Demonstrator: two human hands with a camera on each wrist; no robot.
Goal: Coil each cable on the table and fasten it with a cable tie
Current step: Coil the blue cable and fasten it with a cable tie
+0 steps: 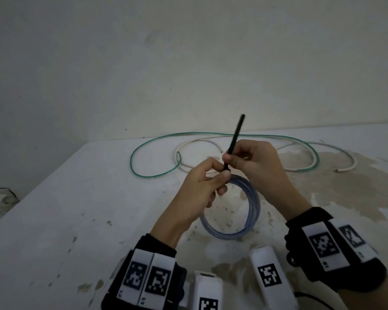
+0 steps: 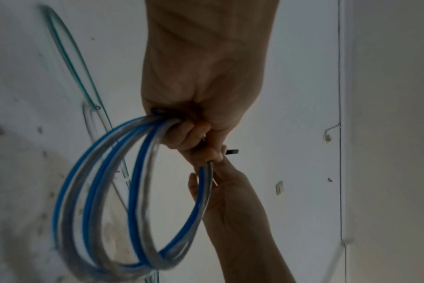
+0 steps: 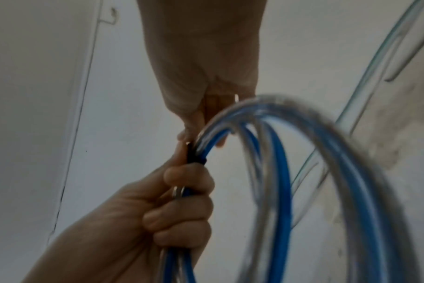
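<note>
A coiled blue-and-clear cable (image 1: 251,206) hangs above the table, held at its top by my left hand (image 1: 202,186), whose fingers curl round the bundled loops (image 2: 104,172). A black cable tie (image 1: 234,139) is wrapped round the bundle just above that grip (image 3: 194,157) and its long tail sticks up and away. My right hand (image 1: 251,162) pinches the tie's tail close to the coil. On the table behind lie a loose green cable (image 1: 143,144) and a loose white cable (image 1: 188,168), both uncoiled.
The white table (image 1: 76,220) is stained and has brown blotches at the right. A pale wall rises behind it. Two white tagged blocks (image 1: 267,276) stand at the near edge between my wrists.
</note>
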